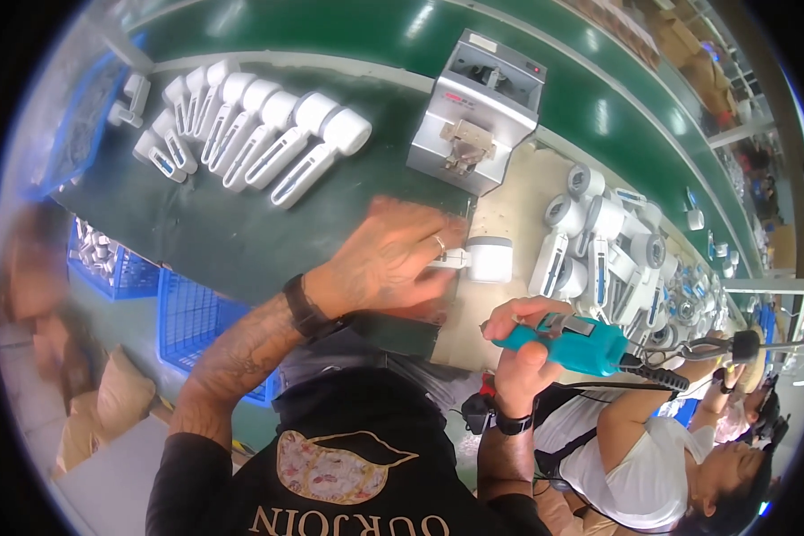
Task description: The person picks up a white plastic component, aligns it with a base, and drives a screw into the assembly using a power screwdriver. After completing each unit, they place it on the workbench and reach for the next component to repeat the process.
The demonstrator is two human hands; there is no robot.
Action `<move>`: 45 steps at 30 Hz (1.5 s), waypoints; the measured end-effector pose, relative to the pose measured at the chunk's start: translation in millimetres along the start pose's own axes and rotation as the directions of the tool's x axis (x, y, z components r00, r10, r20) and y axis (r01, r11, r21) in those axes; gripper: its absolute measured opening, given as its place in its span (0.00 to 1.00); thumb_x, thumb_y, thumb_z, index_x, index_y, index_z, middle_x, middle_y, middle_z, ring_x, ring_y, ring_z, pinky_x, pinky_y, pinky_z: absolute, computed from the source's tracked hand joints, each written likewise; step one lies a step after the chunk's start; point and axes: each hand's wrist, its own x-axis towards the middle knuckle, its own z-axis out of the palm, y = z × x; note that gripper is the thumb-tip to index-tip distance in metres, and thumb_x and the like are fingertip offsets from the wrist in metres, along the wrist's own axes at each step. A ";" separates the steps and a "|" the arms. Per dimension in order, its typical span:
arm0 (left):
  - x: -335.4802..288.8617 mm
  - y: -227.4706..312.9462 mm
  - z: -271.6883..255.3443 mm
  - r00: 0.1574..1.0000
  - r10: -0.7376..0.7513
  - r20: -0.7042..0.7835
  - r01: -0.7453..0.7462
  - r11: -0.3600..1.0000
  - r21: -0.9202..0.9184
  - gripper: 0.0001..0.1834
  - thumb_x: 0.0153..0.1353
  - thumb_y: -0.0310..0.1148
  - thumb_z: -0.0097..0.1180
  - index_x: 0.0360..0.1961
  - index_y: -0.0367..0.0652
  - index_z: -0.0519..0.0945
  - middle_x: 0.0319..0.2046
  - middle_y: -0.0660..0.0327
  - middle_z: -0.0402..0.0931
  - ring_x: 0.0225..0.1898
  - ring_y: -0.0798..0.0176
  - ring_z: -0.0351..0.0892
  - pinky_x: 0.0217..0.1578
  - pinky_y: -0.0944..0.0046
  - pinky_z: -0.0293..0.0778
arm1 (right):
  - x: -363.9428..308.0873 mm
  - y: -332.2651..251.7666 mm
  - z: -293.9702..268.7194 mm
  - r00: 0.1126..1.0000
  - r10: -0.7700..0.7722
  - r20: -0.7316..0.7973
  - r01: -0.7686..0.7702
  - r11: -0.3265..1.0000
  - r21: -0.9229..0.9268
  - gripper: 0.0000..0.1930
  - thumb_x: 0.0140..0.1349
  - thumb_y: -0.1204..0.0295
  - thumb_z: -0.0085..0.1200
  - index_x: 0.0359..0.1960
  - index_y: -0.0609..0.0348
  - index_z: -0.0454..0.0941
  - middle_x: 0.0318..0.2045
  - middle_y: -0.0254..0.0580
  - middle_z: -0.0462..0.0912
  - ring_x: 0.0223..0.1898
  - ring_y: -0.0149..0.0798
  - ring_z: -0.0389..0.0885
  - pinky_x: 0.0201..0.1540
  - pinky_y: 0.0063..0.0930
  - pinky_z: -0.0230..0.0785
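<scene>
My left hand (393, 255) is closed around the handle of a white handheld device (489, 260), whose cylindrical head sticks out to the right over the pale board. The fingers hide most of its handle. My right hand (520, 362) grips a teal electric screwdriver (590, 345), held level just right of that device, with its black cord running off to the right. The screwdriver's tip is hidden by my fingers. Beyond my left hand, several similar white devices (281, 147) lie in a slanted row on the dark green mat (214, 237).
A grey screw feeder (478, 112) stands at the far middle. To the right, a heap of white devices (598, 255) covers the bench. Blue crates (196, 317) sit below the bench's left edge. A co-worker in white (634, 456) is close on my right.
</scene>
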 end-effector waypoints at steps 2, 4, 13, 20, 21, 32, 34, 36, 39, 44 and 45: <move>-3.5 -1.3 1.6 0.999 -0.021 -0.028 0.020 0.999 -0.046 0.14 0.53 0.35 0.67 0.41 0.44 0.80 0.39 0.58 0.81 0.43 0.50 0.83 0.42 0.55 0.79 | 6.7 -5.8 7.9 0.998 -0.049 0.041 0.047 0.998 0.032 0.37 0.57 0.39 0.64 0.45 0.66 0.70 0.26 0.43 0.78 0.24 0.37 0.78 0.27 0.29 0.72; -5.7 -6.0 5.3 0.999 0.004 -0.039 -0.007 0.997 -0.083 0.14 0.55 0.35 0.67 0.41 0.43 0.81 0.41 0.58 0.81 0.45 0.50 0.82 0.45 0.53 0.78 | 16.1 -19.5 21.2 0.998 -0.049 0.034 0.049 0.999 0.015 0.38 0.57 0.36 0.60 0.45 0.64 0.69 0.23 0.41 0.75 0.22 0.37 0.75 0.25 0.29 0.69; 3.2 -31.9 0.2 0.991 -0.013 0.131 0.019 0.999 -0.047 0.17 0.61 0.43 0.62 0.45 0.45 0.83 0.40 0.59 0.76 0.43 0.54 0.76 0.47 0.55 0.73 | 114.0 -15.7 67.6 0.956 -0.290 0.045 0.286 0.955 0.082 0.28 0.72 0.46 0.48 0.48 0.65 0.71 0.22 0.38 0.71 0.25 0.36 0.72 0.28 0.31 0.66; -14.3 -33.1 1.2 0.998 0.055 0.020 -0.053 0.994 -0.097 0.21 0.61 0.47 0.64 0.49 0.45 0.82 0.43 0.63 0.76 0.44 0.57 0.75 0.48 0.57 0.71 | 174.3 9.5 104.2 0.969 -0.248 0.017 0.249 0.966 -0.076 0.22 0.76 0.55 0.44 0.41 0.67 0.74 0.22 0.41 0.77 0.24 0.35 0.77 0.28 0.28 0.68; -17.2 -33.1 3.1 0.999 0.046 0.016 -0.044 0.995 -0.094 0.21 0.61 0.47 0.64 0.49 0.45 0.82 0.43 0.63 0.76 0.44 0.57 0.75 0.48 0.57 0.71 | 176.0 11.6 108.8 0.965 -0.260 0.030 0.262 0.959 -0.105 0.22 0.76 0.55 0.44 0.41 0.66 0.74 0.22 0.41 0.77 0.24 0.35 0.77 0.28 0.28 0.68; -16.9 -30.2 3.4 0.997 -0.060 0.049 0.065 0.991 -0.117 0.21 0.60 0.48 0.65 0.50 0.50 0.83 0.44 0.63 0.77 0.46 0.58 0.74 0.52 0.57 0.70 | 169.0 21.5 109.4 0.967 -0.213 0.142 0.233 0.963 -0.138 0.18 0.76 0.58 0.44 0.38 0.64 0.73 0.20 0.39 0.75 0.22 0.35 0.76 0.26 0.27 0.67; -20.3 -30.8 2.2 0.996 -0.074 0.045 0.079 0.991 -0.104 0.21 0.59 0.48 0.65 0.51 0.50 0.83 0.44 0.63 0.77 0.47 0.58 0.74 0.52 0.56 0.70 | 151.8 11.9 107.0 0.978 -0.157 0.137 0.178 0.971 -0.159 0.18 0.76 0.58 0.44 0.40 0.64 0.73 0.21 0.40 0.75 0.22 0.34 0.75 0.26 0.26 0.67; -18.6 -31.0 4.2 0.995 -0.097 0.036 0.100 0.991 -0.092 0.21 0.59 0.48 0.65 0.51 0.51 0.83 0.45 0.63 0.77 0.47 0.57 0.74 0.53 0.56 0.70 | 130.4 3.1 93.2 0.980 -0.148 0.135 0.162 0.981 -0.103 0.21 0.75 0.55 0.47 0.43 0.66 0.73 0.21 0.39 0.74 0.23 0.34 0.75 0.26 0.27 0.67; -15.5 -28.4 4.4 0.997 -0.058 0.053 0.063 0.993 -0.098 0.22 0.59 0.48 0.65 0.52 0.51 0.83 0.45 0.63 0.77 0.47 0.57 0.74 0.53 0.56 0.70 | 108.7 -4.6 65.8 0.978 -0.143 0.149 0.154 0.986 -0.064 0.29 0.70 0.46 0.53 0.45 0.67 0.71 0.22 0.40 0.73 0.23 0.36 0.73 0.26 0.30 0.67; -16.5 -27.5 1.3 0.992 -0.102 0.079 0.107 0.992 -0.072 0.24 0.58 0.49 0.66 0.53 0.51 0.83 0.46 0.63 0.78 0.47 0.57 0.75 0.52 0.56 0.71 | 98.5 2.4 62.6 0.981 -0.110 0.162 0.120 0.991 -0.053 0.31 0.68 0.44 0.54 0.46 0.68 0.70 0.22 0.40 0.72 0.22 0.36 0.73 0.26 0.30 0.66; -15.9 -27.1 3.4 0.992 -0.099 0.081 0.105 0.992 -0.075 0.24 0.58 0.49 0.66 0.53 0.51 0.83 0.46 0.63 0.78 0.47 0.57 0.75 0.52 0.56 0.71 | 97.9 3.4 61.8 0.982 -0.115 0.152 0.126 0.990 -0.064 0.31 0.68 0.44 0.54 0.46 0.68 0.70 0.21 0.40 0.72 0.22 0.36 0.73 0.26 0.30 0.66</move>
